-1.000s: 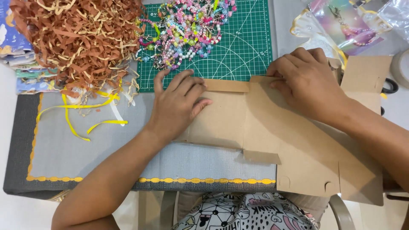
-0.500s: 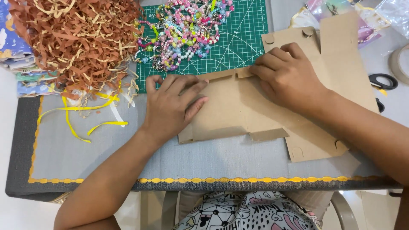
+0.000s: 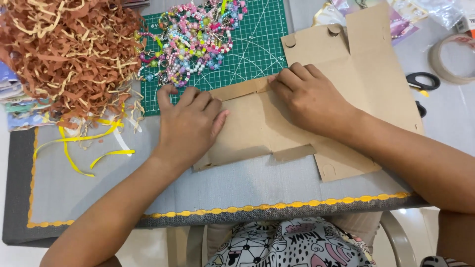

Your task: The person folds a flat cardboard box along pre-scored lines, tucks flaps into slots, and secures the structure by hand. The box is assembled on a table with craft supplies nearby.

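Observation:
A flat brown cardboard box blank [image 3: 366, 84] lies across the grey table mat [image 3: 123, 193] and the edge of the green cutting mat [image 3: 257, 44]. My left hand [image 3: 190, 123] presses palm-down on the blank's left panel, fingers spread. My right hand [image 3: 309, 99] presses flat on the middle of the cardboard, fingertips at the fold near its upper edge. Neither hand grips anything.
A heap of brown and cream shredded paper [image 3: 69, 54] fills the upper left, with yellow ribbon [image 3: 84, 148] below it. Colourful beaded chains [image 3: 193, 34] lie on the green mat. Black scissors [image 3: 423, 81] and a tape roll [image 3: 452, 59] sit at the right. Plastic packets lie at the top right.
The cardboard has turned and shifted: its right flap now points up toward the far side. Both hands stayed pressed on it, the right hand sliding left along the fold.

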